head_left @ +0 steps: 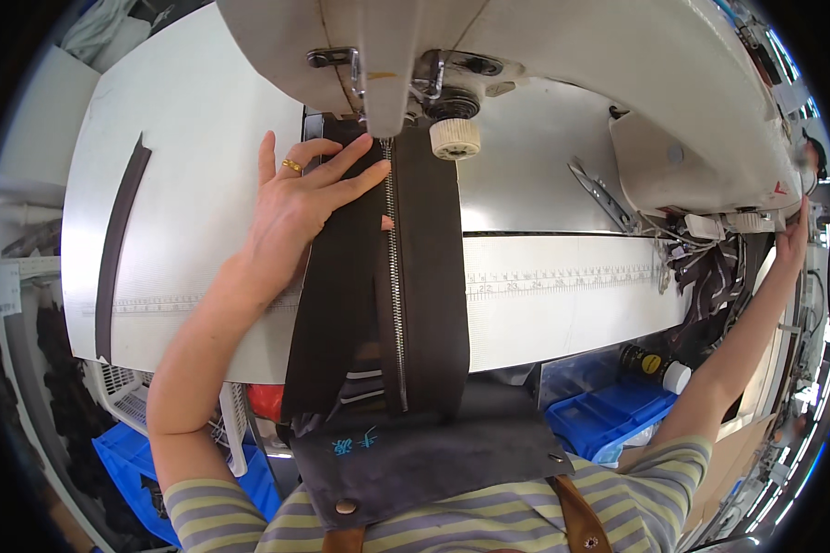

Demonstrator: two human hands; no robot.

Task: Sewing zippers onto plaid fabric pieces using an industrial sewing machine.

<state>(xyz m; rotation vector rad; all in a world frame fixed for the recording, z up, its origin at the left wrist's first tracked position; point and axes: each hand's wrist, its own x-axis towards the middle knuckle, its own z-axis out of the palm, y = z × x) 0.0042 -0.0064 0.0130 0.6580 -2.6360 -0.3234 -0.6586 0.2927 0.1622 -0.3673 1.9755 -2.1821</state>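
Observation:
My left hand, with a gold ring, rests on dark fabric beneath the white sewing machine head. Two fingers lie near the needle area; my thumb tip shows from under the fabric's inner edge, so the hand grips it. A metal zipper runs lengthwise between dark panels, its top beside my fingertips and under the machine. My right hand reaches to the machine's far right end, fingers curled round a part I cannot make out. A loose dark strip lies left on the white table.
Metal snips lie right of the needle area, near hanging tools and dark scraps. Below the table's front edge are blue bins, a black bottle with white lid and a white basket. A dark apron covers my front.

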